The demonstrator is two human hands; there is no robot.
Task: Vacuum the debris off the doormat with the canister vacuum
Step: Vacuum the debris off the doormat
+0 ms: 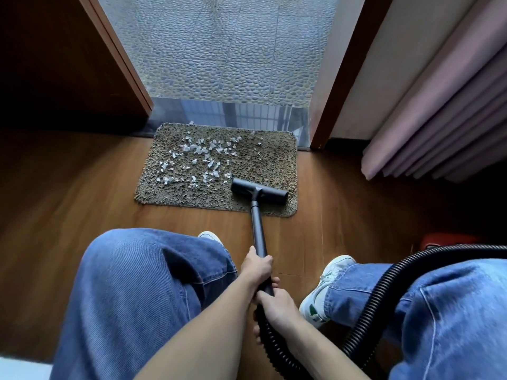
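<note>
A shaggy brown-grey doormat (pixel 274 163) lies on the wood floor before an open doorway. White paper scraps (pixel 197 160) are scattered over its left and middle parts. The dark grey floor nozzle (pixel 259 191) rests on the mat's near right part, just right of the scraps. Its wand (pixel 258 229) runs back toward me. My left hand (pixel 256 266) grips the wand higher up. My right hand (pixel 277 305) holds it just behind, where the black ribbed hose (pixel 370 297) joins. The hose loops right toward a red canister (pixel 450 239), mostly hidden.
Pebble-patterned tiles (pixel 225 50) lie beyond a shiny threshold strip (pixel 233 115). A wooden door (pixel 68 64) stands at left, the door frame (pixel 340 78) and pink curtains (pixel 439 119) at right. My knees in blue jeans and white sneakers (pixel 323 286) flank the wand.
</note>
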